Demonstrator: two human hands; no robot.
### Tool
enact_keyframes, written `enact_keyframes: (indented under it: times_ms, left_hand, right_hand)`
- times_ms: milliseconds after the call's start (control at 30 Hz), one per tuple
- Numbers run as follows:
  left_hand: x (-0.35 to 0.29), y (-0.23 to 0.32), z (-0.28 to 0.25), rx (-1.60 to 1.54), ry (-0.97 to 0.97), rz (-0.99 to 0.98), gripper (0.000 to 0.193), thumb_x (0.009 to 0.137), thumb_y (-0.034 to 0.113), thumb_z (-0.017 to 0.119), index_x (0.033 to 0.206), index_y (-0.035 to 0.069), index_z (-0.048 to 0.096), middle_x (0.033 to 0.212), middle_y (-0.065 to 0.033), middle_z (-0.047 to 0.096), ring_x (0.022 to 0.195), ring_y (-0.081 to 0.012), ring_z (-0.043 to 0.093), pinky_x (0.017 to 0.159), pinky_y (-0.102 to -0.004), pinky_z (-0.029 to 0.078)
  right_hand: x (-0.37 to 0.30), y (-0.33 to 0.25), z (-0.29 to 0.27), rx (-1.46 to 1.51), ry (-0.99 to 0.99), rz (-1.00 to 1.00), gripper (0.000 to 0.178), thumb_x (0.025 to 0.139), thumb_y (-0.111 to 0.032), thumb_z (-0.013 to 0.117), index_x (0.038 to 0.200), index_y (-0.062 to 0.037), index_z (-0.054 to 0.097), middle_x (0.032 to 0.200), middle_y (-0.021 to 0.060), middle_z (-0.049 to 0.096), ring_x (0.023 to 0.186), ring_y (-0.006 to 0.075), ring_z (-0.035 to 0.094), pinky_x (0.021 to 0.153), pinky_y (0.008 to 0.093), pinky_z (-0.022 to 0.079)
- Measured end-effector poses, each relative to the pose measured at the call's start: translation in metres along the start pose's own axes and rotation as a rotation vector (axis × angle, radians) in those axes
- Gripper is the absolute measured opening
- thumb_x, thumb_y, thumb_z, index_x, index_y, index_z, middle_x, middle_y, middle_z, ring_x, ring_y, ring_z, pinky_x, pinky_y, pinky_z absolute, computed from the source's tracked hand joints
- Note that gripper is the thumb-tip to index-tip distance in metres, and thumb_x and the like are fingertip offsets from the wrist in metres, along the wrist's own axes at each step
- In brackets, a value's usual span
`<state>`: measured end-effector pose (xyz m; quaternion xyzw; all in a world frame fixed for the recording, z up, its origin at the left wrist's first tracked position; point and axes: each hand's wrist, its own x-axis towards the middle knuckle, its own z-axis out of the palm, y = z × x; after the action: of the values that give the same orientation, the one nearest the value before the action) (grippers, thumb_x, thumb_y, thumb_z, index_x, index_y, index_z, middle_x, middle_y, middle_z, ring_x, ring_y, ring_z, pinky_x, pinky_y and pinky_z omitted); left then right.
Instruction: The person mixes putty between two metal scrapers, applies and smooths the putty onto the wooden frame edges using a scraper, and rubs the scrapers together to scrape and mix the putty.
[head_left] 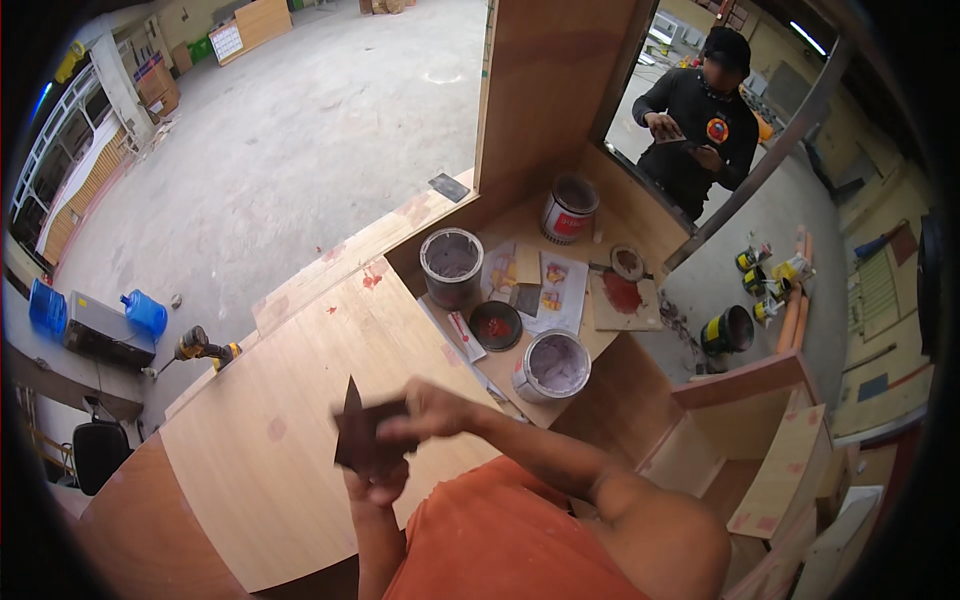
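Observation:
Over the pale wooden panel (pixel 340 340), my left hand (pixel 385 484) is closed on the lower edge of a dark flat plate (pixel 358 440) that looks like a putty spreader. My right hand (pixel 438 410) grips a second dark thin piece (pixel 385 412) that overlaps the first. Blur hides where the two pieces meet and whether they touch. Right of my hands, an open can of greyish filler (pixel 553 364) stands at the shelf's near edge. Another open can (pixel 451 266) stands farther back, beside a shallow dark dish (pixel 495 326) with red paste.
A red-labelled can (pixel 571 210), a board with red paste (pixel 622 298) and a spreader (pixel 526 298) on paper occupy the shelf. A cordless drill (pixel 205 348) rests at the panel's left edge. Beyond the upright frame (pixel 535 100), a co-worker in black (pixel 705 125) stands holding something flat.

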<state>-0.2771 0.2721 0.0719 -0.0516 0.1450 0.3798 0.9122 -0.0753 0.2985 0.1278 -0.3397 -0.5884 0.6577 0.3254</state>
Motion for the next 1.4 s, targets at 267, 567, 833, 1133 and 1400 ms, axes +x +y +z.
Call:
enact_keyframes:
  times_ms: [267, 567, 833, 1133, 1400]
  left_hand:
    - [0.014, 0.017, 0.009, 0.538, 0.222, 0.857, 0.037, 0.102, 0.041, 0.043, 0.117, 0.009, 0.056, 0.103, -0.0055, 0.065, 0.077, -0.014, 0.063, 0.058, -0.0271, 0.05]
    - [-0.007, 0.025, 0.033, 1.641, 0.016, 0.528, 0.027, 0.098, 0.021, 0.056, 0.107, -0.002, 0.066, 0.076, -0.0081, 0.07, 0.065, -0.0175, 0.065, 0.057, -0.031, 0.047]
    - [0.0, 0.017, 0.048, 0.327, 0.152, 0.486, 0.035, 0.101, 0.032, 0.043, 0.12, 0.003, 0.051, 0.094, -0.0102, 0.068, 0.067, -0.0202, 0.069, 0.046, -0.0298, 0.056]
    - [-0.003, 0.013, 0.048, 0.579, 0.213, 0.66, 0.037, 0.1, 0.026, 0.049, 0.118, -0.006, 0.054, 0.095, -0.0136, 0.067, 0.071, -0.0192, 0.068, 0.054, -0.032, 0.058]
    - [0.006, 0.027, 0.041, 1.282, 0.251, 0.622, 0.04, 0.102, 0.03, 0.048, 0.114, -0.006, 0.06, 0.082, -0.0138, 0.066, 0.072, -0.0164, 0.067, 0.061, -0.0287, 0.052]
  right_hand:
    - [-0.018, 0.012, 0.009, 0.273, 0.611, -0.21, 0.032, 0.09, -0.028, 0.068, 0.101, 0.0019, 0.066, 0.079, 0.0051, 0.067, 0.062, 0.0091, 0.062, 0.049, 0.0239, 0.048]
    - [-0.007, -0.025, 0.006, 0.394, 0.851, -0.164, 0.017, 0.089, -0.019, 0.064, 0.09, -0.0013, 0.064, 0.072, 0.0028, 0.062, 0.051, 0.0107, 0.058, 0.038, 0.026, 0.046]
    - [-0.001, 0.001, 0.007, -0.099, 0.899, -0.832, 0.032, 0.098, -0.023, 0.048, 0.096, 0.0057, 0.062, 0.078, 0.0112, 0.064, 0.068, 0.0256, 0.061, 0.062, 0.0334, 0.05]
    - [-0.024, 0.059, -0.011, 0.035, 0.606, 0.336, 0.025, 0.097, -0.03, 0.056, 0.089, -0.0061, 0.06, 0.075, 0.0048, 0.066, 0.053, 0.011, 0.061, 0.037, 0.029, 0.041]
    - [-0.015, 0.02, 0.018, 0.491, 0.762, 0.106, 0.027, 0.088, -0.02, 0.065, 0.108, -0.0048, 0.056, 0.082, 0.0016, 0.061, 0.049, 0.0082, 0.053, 0.034, 0.0226, 0.04]
